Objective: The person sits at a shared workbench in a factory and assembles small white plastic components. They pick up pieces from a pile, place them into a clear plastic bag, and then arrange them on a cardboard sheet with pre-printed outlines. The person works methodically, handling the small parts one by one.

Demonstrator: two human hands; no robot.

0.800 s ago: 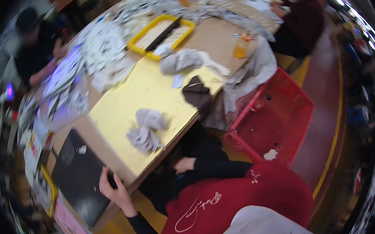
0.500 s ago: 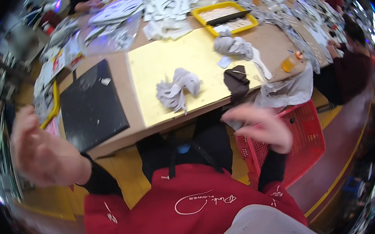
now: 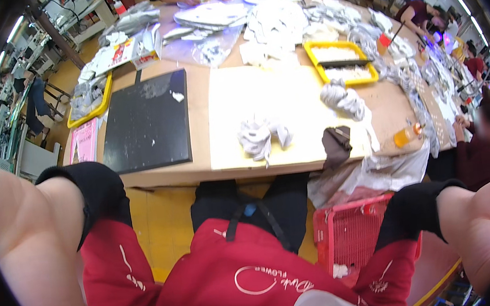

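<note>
A: So, hands?
B: Both raised past the frame edges, only forearms show; can't tell their grip. Nothing held in sight.
A: Cloth?
B: White crumpled cloth [image 3: 260, 137] lies on the cream mat [image 3: 287, 99], near the black mat [image 3: 146, 122].

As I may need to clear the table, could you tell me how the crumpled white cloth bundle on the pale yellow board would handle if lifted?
The crumpled white cloth bundle looks floppy: loose folds and trailing ends would probably droop. It seems light, and unlikely to roll on the pale yellow board.
</note>
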